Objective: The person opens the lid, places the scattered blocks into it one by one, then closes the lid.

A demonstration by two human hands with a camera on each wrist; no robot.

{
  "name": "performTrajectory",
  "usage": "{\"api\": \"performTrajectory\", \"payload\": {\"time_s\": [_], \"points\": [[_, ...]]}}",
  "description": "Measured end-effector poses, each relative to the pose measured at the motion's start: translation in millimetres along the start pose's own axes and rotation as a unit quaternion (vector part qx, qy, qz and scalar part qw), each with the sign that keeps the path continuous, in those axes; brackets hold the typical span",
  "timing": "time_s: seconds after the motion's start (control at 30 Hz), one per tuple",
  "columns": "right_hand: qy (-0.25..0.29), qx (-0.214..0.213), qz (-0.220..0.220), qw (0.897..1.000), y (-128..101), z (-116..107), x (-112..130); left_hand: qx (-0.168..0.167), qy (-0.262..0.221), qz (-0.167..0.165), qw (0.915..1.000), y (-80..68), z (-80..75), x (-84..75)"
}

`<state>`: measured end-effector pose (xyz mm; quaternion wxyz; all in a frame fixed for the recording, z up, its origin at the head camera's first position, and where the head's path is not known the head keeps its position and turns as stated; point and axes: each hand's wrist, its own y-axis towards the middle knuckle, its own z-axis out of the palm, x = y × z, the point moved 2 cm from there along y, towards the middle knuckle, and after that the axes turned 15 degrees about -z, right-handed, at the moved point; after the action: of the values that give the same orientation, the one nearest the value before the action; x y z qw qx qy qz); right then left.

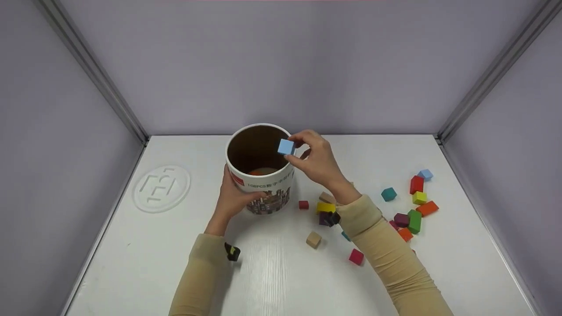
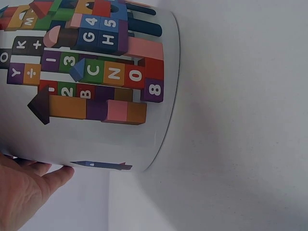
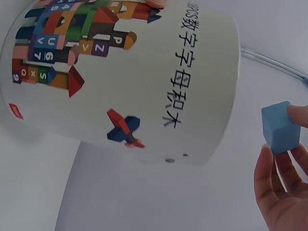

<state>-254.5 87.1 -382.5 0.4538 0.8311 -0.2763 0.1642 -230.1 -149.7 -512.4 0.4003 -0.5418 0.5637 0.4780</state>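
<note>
A: Light blue wooden cube (image 1: 286,146) — where is it?

B: You pinch it between thumb and fingertips of your right hand (image 1: 315,160), at the centre of the head view, held in the air right at the rim of the tall white cardboard tub printed with coloured letter blocks (image 1: 261,175). In the right wrist view the cube (image 3: 281,127) sits at the right edge of the frame, apart from the tub wall (image 3: 144,82).

A: And the other hand?

B: Your left hand (image 1: 232,197) is curled round the lower left side of the tub, which stands upright on the white worktop (image 1: 175,245). The left wrist view shows your fingers (image 2: 29,185) pressed against the printed wall (image 2: 96,86) at the lower left of that frame.

A: What is inside the tub?

B: Its brown inside is mostly in shadow; something pale and reddish shows at the bottom, too dim to name.

A: What else lies about?

B: Loose coloured blocks are scattered to the right of your right sleeve: a teal cube (image 1: 388,194), a red upright block (image 1: 416,184), a green block (image 1: 414,221), an orange one (image 1: 427,208). Nearer the centre lie a small red cube (image 1: 303,204), a plain tan cube (image 1: 313,239) and a pink cube (image 1: 356,256). A round embossed logo (image 1: 161,188) marks the worktop at the left.
</note>
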Motion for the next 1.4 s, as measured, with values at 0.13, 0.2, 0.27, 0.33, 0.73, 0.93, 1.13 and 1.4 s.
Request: {"api": "performTrajectory", "payload": {"time_s": [0.13,0.2,0.27,0.33,0.73,0.93,1.13,1.4], "points": [[-0.038,0.033,-0.025,0.998,4.9,13.6,-0.4,-0.007,0.002,0.008,0.9999,7.6,2.5,17.0],[-0.060,0.049,-0.034,0.996,6.4,20.0,-1.3,-0.010,0.006,0.008,0.9999,11.4,3.3,25.6],[-0.074,0.060,-0.034,0.995,7.0,25.6,-2.9,-0.013,0.010,0.004,0.9999,13.2,3.3,29.1],[-0.086,0.068,-0.032,0.993,7.1,30.2,-4.3,-0.015,0.016,0.003,0.9998,14.0,3.2,30.1],[-0.089,0.060,-0.039,0.993,-10.8,24.7,-5.8,-0.016,0.020,-0.002,0.9997,-3.8,0.9,-6.1],[-0.065,0.058,-0.016,0.996,-28.4,5.9,-8.2,-0.016,0.007,0.002,0.9998,0.3,2.5,3.2],[-0.071,0.071,0.025,0.995,-53.1,-10.1,-16.4,-0.019,0.014,0.001,0.9997,11.8,4.4,28.3],[-0.083,0.122,0.098,0.984,-91.2,-22.3,-27.6,-0.012,0.005,0.005,0.9999,12.7,4.6,30.2]]}}
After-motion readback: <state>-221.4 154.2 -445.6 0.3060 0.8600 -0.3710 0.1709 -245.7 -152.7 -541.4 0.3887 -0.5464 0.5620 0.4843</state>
